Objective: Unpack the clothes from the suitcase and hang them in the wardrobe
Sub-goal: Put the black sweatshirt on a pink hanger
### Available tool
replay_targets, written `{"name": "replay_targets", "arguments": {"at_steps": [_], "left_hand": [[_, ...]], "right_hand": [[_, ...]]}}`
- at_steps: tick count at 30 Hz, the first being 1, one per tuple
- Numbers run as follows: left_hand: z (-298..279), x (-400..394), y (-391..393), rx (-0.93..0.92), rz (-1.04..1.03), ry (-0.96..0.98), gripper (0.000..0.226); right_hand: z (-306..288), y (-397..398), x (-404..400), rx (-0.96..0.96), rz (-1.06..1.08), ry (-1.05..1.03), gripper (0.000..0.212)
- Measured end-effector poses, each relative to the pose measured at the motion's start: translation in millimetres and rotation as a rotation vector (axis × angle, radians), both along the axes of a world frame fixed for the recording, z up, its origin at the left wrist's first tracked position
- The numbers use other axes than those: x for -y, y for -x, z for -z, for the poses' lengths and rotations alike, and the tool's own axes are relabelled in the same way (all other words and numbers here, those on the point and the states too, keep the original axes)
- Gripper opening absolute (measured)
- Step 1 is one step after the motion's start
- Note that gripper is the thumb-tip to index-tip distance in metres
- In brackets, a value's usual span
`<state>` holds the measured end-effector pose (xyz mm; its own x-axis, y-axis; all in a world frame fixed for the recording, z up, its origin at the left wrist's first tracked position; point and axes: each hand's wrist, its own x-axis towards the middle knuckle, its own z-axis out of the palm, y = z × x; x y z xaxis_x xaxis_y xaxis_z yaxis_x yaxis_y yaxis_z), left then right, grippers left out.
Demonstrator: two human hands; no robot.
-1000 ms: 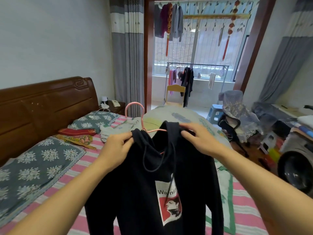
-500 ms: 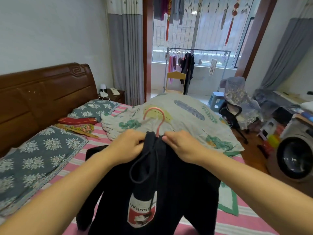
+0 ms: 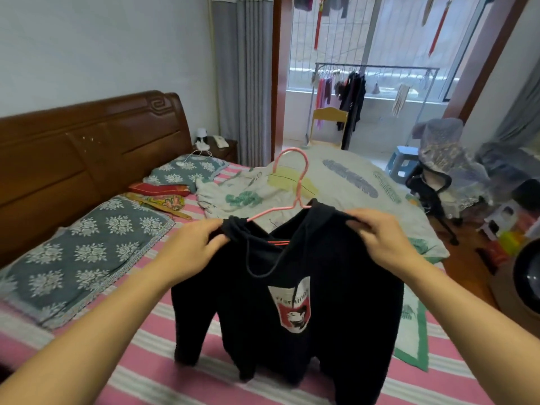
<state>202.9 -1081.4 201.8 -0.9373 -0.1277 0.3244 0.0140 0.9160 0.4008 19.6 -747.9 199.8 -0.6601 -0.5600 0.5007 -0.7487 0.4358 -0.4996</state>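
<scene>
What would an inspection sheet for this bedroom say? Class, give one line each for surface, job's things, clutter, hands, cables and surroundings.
Surface: bed with pink striped sheet.
Job's things: black hoodie partly on pink hanger; suitcase and wardrobe not seen.
Clutter: leaf-print quilt, floral pillows, red and yellow cloths.
Hands: left hand and right hand each grip a hoodie shoulder.
Cables: white cord by the far pillow.
Surroundings: wooden headboard, curtains, clothes rack, covered chair, blue stool.

pink striped bed (image 3: 163,355), two floral pillows (image 3: 87,255), leaf-print quilt (image 3: 344,194), red cushion (image 3: 159,189)
</scene>
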Motion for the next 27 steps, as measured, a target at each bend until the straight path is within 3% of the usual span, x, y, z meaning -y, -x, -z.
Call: {"name": "replay_targets", "arguments": {"at_steps": [2, 5, 8, 11, 15, 19, 22, 24, 27], "left_hand": [[-1.0, -22.0, 6.4, -0.044, 0.021, -0.047, 0.018], [-4.8, -41.6, 4.8, -0.138, -0.116, -0.032, 0.028], [-6.6, -65.5, -0.9, -0.163, -0.163, -0.031, 0.033], [-15.8, -110.3, -1.8, -0.207, -0.192, 0.058, 0.021], [-33.9, -164.4, -26.9, -0.318, -0.392, 0.191, 0.021], [-49.6, -177.2, -90.2, -0.234, -0.624, 0.243, 0.022], [-72.5, -184.0, -165.5, -0.215, -0.782, 0.19, 0.026], [-89.8, -190.5, -219.5, -0.241, -0.843, 0.128, 0.01], [-112.3, -212.6, -297.3, -0.166, -0.868, -0.084, 0.036]], "right_hand": [[-3.2, 0.4, -3.6, 0.045, -0.075, -0.01, 0.024], [-1.9, 18.7, -39.5, 0.116, -0.027, 0.009, 0.028], [1.2, 29.6, -72.5, 0.152, -0.028, -0.16, 0.036], [-3.9, 23.6, -74.9, 0.188, -0.17, -0.332, 0.034], [-3.7, 23.3, -65.4, 0.085, -0.136, -0.14, 0.02], [-7.5, -3.0, -25.0, 0.112, -0.293, -0.039, 0.016], [-35.6, -45.5, 16.1, -0.019, -0.485, 0.021, 0.013], [-55.4, -82.3, 41.5, -0.134, -0.534, 0.152, 0.009], [-71.1, -149.9, 74.4, -0.193, -0.754, 0.201, 0.011]]}}
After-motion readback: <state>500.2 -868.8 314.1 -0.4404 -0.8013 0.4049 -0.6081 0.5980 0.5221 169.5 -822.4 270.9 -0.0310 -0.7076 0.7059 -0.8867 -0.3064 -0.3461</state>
